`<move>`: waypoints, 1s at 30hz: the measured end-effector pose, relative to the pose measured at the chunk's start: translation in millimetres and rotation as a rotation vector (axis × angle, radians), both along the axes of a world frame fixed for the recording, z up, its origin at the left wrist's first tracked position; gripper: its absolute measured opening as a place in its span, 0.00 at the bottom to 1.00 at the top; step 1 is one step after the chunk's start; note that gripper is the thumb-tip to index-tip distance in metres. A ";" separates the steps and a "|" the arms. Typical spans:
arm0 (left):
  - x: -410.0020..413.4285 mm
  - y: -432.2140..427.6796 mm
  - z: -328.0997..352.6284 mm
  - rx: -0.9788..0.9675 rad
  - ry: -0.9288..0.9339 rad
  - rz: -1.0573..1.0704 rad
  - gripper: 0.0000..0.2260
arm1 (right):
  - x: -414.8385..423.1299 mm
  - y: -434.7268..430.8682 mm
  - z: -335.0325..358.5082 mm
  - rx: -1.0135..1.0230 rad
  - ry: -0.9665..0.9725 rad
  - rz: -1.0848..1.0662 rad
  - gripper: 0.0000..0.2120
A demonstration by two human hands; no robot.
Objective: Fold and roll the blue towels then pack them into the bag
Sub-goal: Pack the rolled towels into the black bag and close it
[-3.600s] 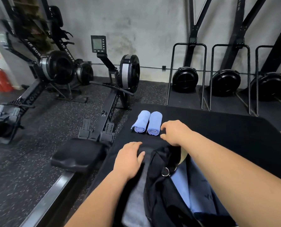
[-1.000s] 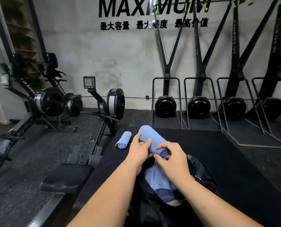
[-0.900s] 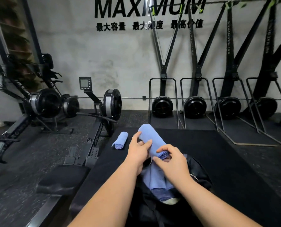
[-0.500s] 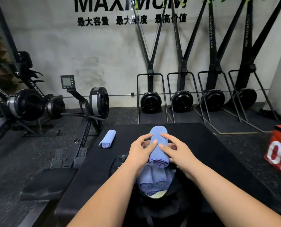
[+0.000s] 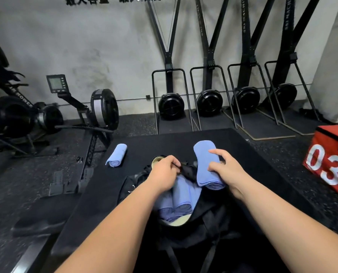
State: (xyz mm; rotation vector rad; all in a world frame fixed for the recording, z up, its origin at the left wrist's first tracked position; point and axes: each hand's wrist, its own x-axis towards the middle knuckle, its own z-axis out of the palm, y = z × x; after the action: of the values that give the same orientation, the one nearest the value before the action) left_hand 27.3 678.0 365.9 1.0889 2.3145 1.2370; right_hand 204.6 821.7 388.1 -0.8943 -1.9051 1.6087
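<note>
A black bag (image 5: 203,219) lies open on the black mat (image 5: 262,174) in front of me, with rolled blue towels (image 5: 176,203) lying side by side inside it. My right hand (image 5: 226,170) grips another rolled blue towel (image 5: 205,162) just right of the bag's mouth. My left hand (image 5: 165,172) pinches the bag's black rim and holds the opening apart. One more rolled blue towel (image 5: 117,157) rests alone on the mat at the far left.
A rowing machine (image 5: 89,123) stands along the mat's left edge, its seat near my left arm. Several ski machines (image 5: 209,101) line the far wall. A red box marked 03 (image 5: 331,156) sits on the floor to the right.
Both hands held the rolled towel over the bag half a second ago. Now my left hand has let go and taken the bag's rim, while my right hand carried the towel to the right.
</note>
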 end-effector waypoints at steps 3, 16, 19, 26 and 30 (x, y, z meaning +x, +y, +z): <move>-11.8 -1.3 -2.6 -0.226 0.198 -0.069 0.13 | 7.1 14.4 -5.1 -0.049 -0.006 -0.028 0.23; -25.3 44.2 12.5 -0.009 -0.246 -0.077 0.26 | 26.3 21.7 -6.0 -0.302 -0.021 0.312 0.22; -23.3 51.6 26.9 0.065 -0.412 -0.011 0.17 | 19.2 13.5 -8.1 -0.376 -0.089 0.432 0.25; -9.7 47.2 38.0 0.192 -0.432 -0.096 0.19 | -57.3 -24.2 -17.3 -0.463 0.112 -0.020 0.14; -0.7 35.6 26.8 0.268 -0.367 -0.148 0.24 | -86.6 -46.6 -20.5 -0.216 -0.116 -0.148 0.29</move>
State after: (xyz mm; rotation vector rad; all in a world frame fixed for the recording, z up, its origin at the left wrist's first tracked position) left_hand 26.6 713.6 392.7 0.9924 1.8033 1.5688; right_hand 118.0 775.1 367.5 -1.2119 -1.7160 1.7271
